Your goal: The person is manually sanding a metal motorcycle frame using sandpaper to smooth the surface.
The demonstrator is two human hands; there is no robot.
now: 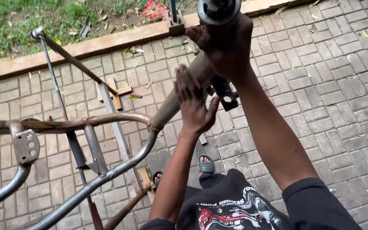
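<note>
A bare, rusty metal tube frame (120,121) stands in front of me, its thick main tube (179,96) rising to a round head tube (218,9) at the top. My right hand (226,44) grips the frame just under the head tube. My left hand (194,104) lies flat with fingers spread against the main tube lower down, beside a small black bracket (226,96). A perforated metal plate (26,147) is welded at the frame's left end.
Grey brick paving (333,85) covers the ground. A concrete curb (86,47) borders grass with litter at the back. Thin steel bars (56,85) and wooden scraps (116,96) lie under the frame. My sandalled feet (205,164) stand below.
</note>
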